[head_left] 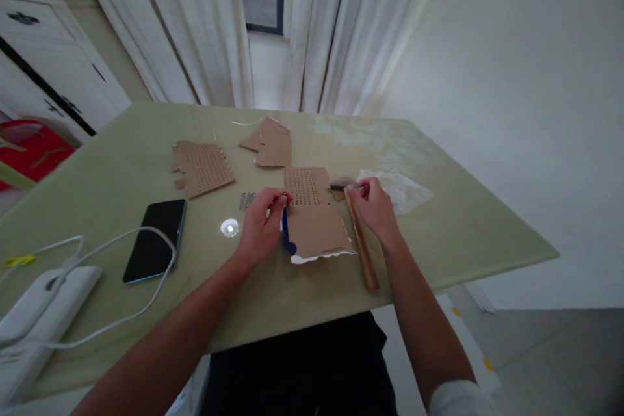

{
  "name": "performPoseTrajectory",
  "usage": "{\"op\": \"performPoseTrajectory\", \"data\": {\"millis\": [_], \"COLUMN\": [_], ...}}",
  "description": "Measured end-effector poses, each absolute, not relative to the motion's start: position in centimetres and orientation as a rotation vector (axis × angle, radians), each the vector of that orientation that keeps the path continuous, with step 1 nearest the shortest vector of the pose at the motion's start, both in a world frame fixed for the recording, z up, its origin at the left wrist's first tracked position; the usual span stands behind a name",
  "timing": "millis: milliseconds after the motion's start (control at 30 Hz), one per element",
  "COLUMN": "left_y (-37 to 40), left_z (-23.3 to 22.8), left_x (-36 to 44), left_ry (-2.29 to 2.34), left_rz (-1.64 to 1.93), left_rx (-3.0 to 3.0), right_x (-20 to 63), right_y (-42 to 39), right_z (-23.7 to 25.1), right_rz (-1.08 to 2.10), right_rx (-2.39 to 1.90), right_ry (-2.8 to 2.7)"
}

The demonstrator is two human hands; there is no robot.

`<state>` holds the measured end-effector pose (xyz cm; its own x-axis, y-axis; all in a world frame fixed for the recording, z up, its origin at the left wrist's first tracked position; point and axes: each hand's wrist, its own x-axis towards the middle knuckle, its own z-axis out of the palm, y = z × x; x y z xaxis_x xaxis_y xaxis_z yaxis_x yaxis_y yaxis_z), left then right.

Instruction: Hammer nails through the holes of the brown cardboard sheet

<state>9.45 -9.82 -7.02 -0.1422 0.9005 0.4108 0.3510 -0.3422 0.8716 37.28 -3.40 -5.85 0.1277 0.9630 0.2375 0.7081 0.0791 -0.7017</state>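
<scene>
A piece of brown cardboard [316, 227] with rows of small punched holes lies in front of me, its near edge torn white. At its left edge my left hand [263, 221] is closed in a pinch; what sits between the fingertips is too small to make out. Several nails [247, 200] lie just left of that hand. On the right, my right hand [373, 205] is closed at the head of a hammer [361, 244], whose wooden handle points back toward me beside the cardboard. A small cardboard scrap [340, 194] lies partly under the hammer head.
Another holed cardboard piece [205, 169] and a torn one [273, 146] lie farther back. A phone [158, 234], a white power strip [43, 318] with a cable, and a small shiny round object [229, 227] are on the left. Crumpled clear plastic [402, 192] lies right.
</scene>
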Motion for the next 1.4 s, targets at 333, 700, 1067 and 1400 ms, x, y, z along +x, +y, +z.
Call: {"op": "performPoseTrajectory", "data": {"millis": [333,700,1067,1400], "left_y": [-9.4,-9.0,-8.8,-8.6], "left_z": [-6.9,-7.2,-7.4,-7.7], "left_x": [9.1,8.6,8.6,9.0], "left_ry": [1.368,1.308,1.267,1.241], "left_rz": [1.473,1.487,1.491,1.510], "left_rx": [1.696,1.839,1.927,1.908], "right_x": [37.6,38.8,37.7,34.8], "right_y": [-5.1,-4.9,-6.5,-8.7], "right_z": [-8.7,-8.5,-2.3,6.9], "right_rz": [0.360,0.486,0.984,0.654], "right_rx": [-2.101,-1.896,-1.215,-1.324], "right_ry": [-1.748,-1.618,-1.432,-2.375]}}
